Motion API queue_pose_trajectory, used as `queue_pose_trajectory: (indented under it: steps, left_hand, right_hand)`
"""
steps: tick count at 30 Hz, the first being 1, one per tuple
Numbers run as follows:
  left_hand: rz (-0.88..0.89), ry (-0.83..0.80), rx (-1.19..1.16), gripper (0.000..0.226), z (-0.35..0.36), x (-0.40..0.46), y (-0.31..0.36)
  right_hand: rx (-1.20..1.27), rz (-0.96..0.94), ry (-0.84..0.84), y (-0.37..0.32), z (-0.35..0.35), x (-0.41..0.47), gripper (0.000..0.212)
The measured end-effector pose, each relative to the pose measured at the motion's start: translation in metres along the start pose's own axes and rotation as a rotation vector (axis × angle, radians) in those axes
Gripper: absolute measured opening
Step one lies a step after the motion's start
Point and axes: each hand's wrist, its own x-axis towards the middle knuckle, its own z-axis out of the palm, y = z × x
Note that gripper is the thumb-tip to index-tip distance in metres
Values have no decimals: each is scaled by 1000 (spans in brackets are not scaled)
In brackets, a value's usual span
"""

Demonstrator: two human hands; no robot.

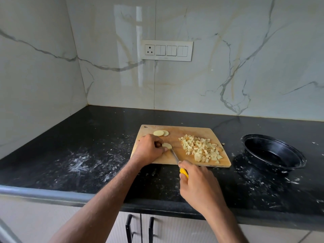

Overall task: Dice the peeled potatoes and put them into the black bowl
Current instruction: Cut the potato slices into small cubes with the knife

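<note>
A potato slice (166, 145) is pinned by the left hand (149, 149) on the cutting board (177, 155), a yellow-handled knife (178, 163) gripped by the right hand (196, 183). Diced potato (199, 148) is piled at three o'clock; two slices (161, 133) wait at twelve. The black bowl (273, 153), farther toward three, looks unfilled.

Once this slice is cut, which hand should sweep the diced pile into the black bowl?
Probably the right hand: the diced pile and black bowl lie on its side, though it grips the knife. The left hand holds the potato slice.
</note>
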Motion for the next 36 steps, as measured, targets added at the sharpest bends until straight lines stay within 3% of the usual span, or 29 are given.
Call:
queue_pose_trajectory:
  steps: [3, 7, 10, 15, 36]
  left_hand:
    - [0, -8, -4, 21, 0, -1, 1]
    - [-4, -10, -28, 23, 0, -1, 0]
    - [-11, 8, -42, 22, 0, -1, -1]
    - [-18, 10, -48, 21, 1, -1, -2]
    - [-39, 28, -70, 18, 4, 2, -4]
  right_hand:
    - [21, 27, 41, 6, 1, -5, 18]
    - [63, 55, 152, 4, 4, 0, 22]
    - [33, 61, 198, -2, 8, 11, 11]
    - [-136, 107, 181, -11, 18, 26, 33]
    - [-201, 97, 215, -24, 26, 31, 26]
